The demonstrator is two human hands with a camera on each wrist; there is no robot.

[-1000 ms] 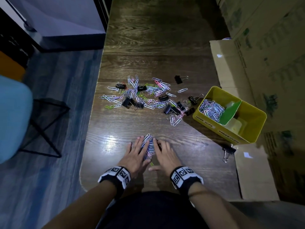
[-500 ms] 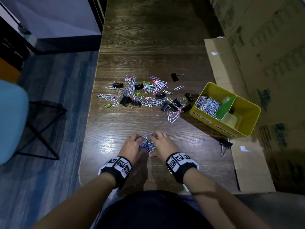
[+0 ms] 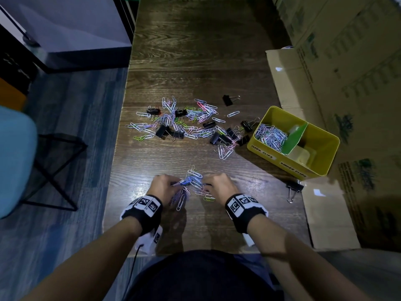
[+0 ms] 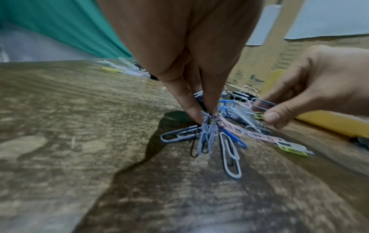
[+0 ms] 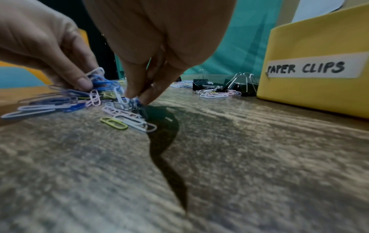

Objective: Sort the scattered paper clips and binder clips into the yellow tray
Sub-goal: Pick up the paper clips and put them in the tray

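A small heap of coloured paper clips (image 3: 193, 183) lies on the wooden table near its front edge. My left hand (image 3: 166, 187) pinches a bunch of these clips (image 4: 207, 130) at its fingertips. My right hand (image 3: 219, 185) pinches more clips (image 5: 129, 102) from the heap's other side. Farther back lies a wide scatter of paper clips and black binder clips (image 3: 184, 124). The yellow tray (image 3: 325, 157) stands at the right, with paper clips (image 3: 270, 136) in its left compartment behind a green divider (image 3: 295, 137).
One binder clip (image 3: 294, 189) lies by the tray's near corner, another (image 3: 229, 99) sits apart at the back. Flattened cardboard (image 3: 325, 213) covers the table's right side, with boxes behind it. A teal chair (image 3: 15, 159) stands left of the table.
Both hands went from lying flat around the heap to curling in and pinching clips; the heap is now pulled apart slightly between them.
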